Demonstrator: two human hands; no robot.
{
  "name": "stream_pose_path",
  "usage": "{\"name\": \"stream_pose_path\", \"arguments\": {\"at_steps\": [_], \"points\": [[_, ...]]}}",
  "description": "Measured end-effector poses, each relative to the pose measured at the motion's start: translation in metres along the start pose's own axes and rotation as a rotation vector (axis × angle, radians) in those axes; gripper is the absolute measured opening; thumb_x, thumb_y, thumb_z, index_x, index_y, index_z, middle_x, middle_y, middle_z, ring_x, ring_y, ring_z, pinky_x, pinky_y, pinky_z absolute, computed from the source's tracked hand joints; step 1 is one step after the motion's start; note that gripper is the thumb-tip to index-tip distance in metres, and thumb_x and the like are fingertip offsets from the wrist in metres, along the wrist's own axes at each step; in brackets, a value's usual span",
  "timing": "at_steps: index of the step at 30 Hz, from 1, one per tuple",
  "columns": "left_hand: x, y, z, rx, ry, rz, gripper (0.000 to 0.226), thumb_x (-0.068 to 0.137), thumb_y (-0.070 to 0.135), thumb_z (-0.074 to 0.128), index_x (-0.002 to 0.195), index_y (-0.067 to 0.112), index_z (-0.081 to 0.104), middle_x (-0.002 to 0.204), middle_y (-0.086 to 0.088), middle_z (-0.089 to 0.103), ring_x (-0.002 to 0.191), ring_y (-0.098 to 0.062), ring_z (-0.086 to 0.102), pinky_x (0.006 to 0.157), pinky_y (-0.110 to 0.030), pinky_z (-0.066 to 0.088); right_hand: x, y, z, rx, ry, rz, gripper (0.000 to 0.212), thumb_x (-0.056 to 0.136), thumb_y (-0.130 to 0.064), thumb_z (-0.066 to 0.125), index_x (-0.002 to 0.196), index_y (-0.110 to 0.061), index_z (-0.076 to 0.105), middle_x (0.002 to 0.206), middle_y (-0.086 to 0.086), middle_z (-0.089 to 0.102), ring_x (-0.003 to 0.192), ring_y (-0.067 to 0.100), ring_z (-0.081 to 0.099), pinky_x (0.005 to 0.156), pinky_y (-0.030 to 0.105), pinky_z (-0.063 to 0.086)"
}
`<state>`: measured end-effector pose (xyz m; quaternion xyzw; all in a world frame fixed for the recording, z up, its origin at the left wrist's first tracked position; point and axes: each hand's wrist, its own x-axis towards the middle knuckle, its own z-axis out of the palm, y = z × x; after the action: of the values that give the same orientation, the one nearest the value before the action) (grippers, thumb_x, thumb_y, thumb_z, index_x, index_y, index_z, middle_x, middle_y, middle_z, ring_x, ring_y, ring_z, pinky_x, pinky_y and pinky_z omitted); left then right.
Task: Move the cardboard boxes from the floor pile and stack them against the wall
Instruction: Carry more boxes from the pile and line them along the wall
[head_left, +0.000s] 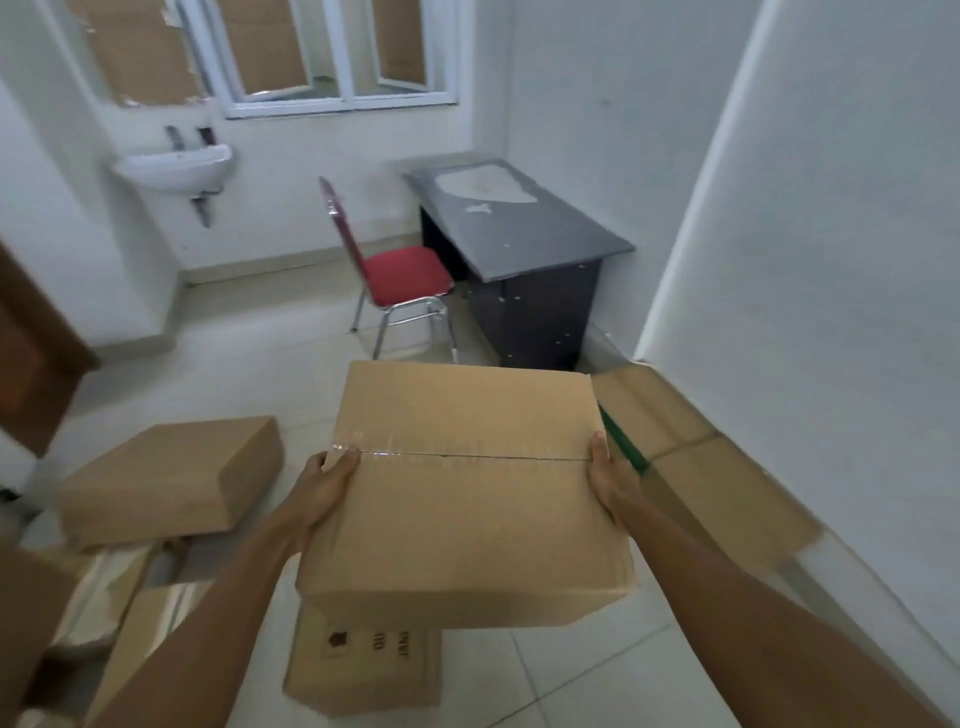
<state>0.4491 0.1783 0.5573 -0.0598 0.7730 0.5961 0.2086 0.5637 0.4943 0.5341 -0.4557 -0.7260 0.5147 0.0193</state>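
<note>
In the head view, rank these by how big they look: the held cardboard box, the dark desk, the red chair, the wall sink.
Largest to smallest, as they look:
1. held box, though it is nearest the camera, which inflates it
2. desk
3. chair
4. sink

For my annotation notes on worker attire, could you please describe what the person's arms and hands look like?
Both arms are bare as far as the view shows: no sleeves reach the left forearm or the right forearm. The left hand and the right hand wear no gloves, and no watch, bracelet or ring is visible.
</note>
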Motion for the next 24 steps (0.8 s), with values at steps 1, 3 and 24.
{"name": "stream_pose_path", "arguments": {"at_steps": [1, 3, 24], "points": [[0.008, 0.008, 0.025, 0.024, -0.040, -0.002, 0.039, 0.096, 0.043, 0.051, 0.120, 0.013, 0.052, 0.103, -0.005, 0.064, 0.082, -0.019, 0.064, 0.063, -0.033, 0.052, 0.011, 0.008, -0.021, 0.015, 0.027, 0.016, 0.084, 0.093, -0.068, 0.019, 0.141, -0.003, 0.044, 0.140, 0.021, 0.048, 0.127, 0.038, 0.046, 0.108, 0.046, 0.035], [0.025, 0.020, 0.074, 0.068, -0.143, -0.010, 0.044, 0.094, 0.047, 0.051, 0.122, 0.013, 0.056, 0.108, -0.009, 0.067, 0.089, -0.025, 0.067, 0.073, -0.040, 0.055, 0.032, 0.024, -0.063, 0.047, 0.078, 0.047, 0.091, 0.089, -0.073, 0.018, 0.139, -0.003, 0.046, 0.137, 0.021, 0.051, 0.124, 0.038, 0.049, 0.105, 0.047, 0.038], [0.144, 0.127, 0.492, 0.411, -0.780, -0.017, 0.055, 0.084, 0.063, 0.054, 0.127, 0.027, 0.054, 0.117, -0.004, 0.064, 0.104, -0.028, 0.062, 0.096, -0.050, 0.048, 0.140, 0.144, -0.308, 0.220, 0.686, 0.407, 0.086, 0.090, -0.071, 0.028, 0.130, 0.001, 0.052, 0.128, 0.022, 0.057, 0.115, 0.037, 0.054, 0.095, 0.041, 0.042]]}}
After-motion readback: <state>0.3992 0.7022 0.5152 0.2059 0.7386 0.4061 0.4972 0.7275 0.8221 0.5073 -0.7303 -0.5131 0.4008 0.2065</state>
